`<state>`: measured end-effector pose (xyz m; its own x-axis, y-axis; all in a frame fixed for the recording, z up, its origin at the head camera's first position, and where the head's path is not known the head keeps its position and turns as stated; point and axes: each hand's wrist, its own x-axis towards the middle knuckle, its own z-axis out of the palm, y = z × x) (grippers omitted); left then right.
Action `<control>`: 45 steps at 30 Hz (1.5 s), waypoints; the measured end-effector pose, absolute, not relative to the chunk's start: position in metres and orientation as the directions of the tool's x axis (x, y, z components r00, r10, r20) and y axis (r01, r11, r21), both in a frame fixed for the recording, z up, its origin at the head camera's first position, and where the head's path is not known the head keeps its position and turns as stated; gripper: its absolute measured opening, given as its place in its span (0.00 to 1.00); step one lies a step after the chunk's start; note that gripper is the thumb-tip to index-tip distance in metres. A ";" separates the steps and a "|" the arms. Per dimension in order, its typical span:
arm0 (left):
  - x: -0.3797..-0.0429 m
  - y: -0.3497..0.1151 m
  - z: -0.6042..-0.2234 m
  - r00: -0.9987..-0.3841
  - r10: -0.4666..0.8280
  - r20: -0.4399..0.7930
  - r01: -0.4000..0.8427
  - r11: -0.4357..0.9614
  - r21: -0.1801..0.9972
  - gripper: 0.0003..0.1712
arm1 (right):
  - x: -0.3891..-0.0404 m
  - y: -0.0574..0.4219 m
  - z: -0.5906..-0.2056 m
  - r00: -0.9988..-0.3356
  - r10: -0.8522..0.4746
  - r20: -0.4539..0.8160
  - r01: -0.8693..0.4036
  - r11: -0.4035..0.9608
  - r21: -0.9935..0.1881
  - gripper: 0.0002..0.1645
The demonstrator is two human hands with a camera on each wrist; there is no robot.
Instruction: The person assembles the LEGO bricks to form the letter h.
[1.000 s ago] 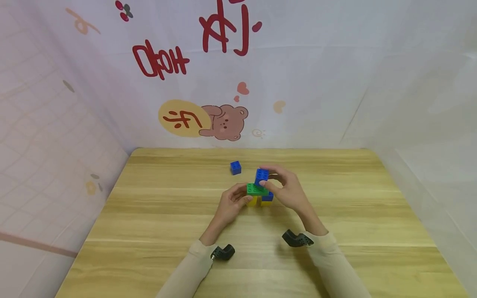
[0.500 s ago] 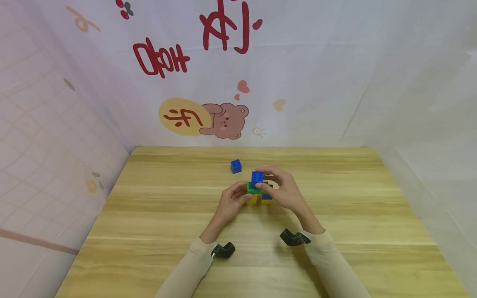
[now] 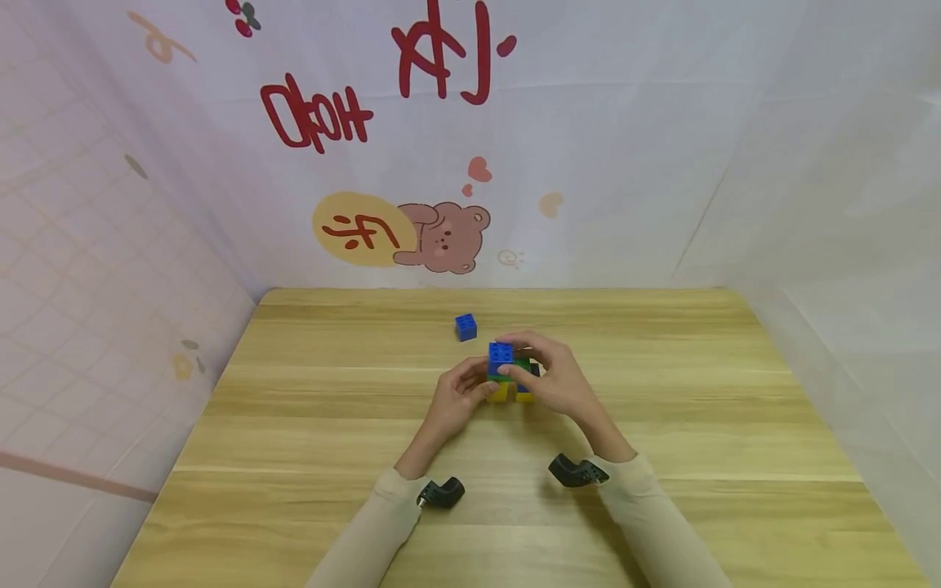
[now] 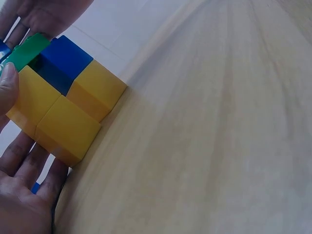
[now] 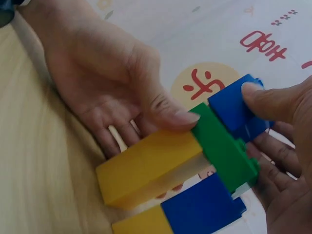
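Observation:
Near the table's middle, my right hand pinches a blue toy brick between thumb and fingers. In the right wrist view this brick sits against the studs at the left end of a green brick. The green brick lies across the top of a column of yellow bricks. My left hand grips that column, thumb at the front and fingers behind. Beside it stands a second column, a blue brick on a yellow brick, under the green brick's other end.
A loose blue brick rests on the wooden table, beyond the hands. White printed cloth hangs behind the table and along its sides. Each sleeve cuff carries a black camera mount.
The right hand has moved left and slightly down with the blue brick, from the middle of the green brick to its left end. The left hand has stayed on the yellow column.

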<state>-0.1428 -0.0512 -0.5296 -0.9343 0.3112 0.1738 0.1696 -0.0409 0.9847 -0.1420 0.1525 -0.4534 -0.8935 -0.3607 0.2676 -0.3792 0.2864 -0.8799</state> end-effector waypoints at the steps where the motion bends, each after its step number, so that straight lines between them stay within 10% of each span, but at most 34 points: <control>1: -0.143 -0.051 -0.530 -0.934 0.314 0.173 0.169 -0.041 0.985 0.22 | -0.142 0.153 -0.455 -0.890 -0.362 0.277 -0.390 0.288 -0.875 0.24; 14: -0.143 -0.049 -0.530 -0.937 0.307 0.166 0.161 -0.041 0.986 0.22 | -0.146 0.153 -0.466 -0.826 -0.367 0.429 -0.547 0.334 -0.768 0.24; 45: -0.157 -0.091 -0.517 -0.949 0.297 0.109 0.136 0.072 0.988 0.25 | -0.145 0.157 -0.484 -0.905 -0.351 0.239 -0.372 0.383 -0.846 0.18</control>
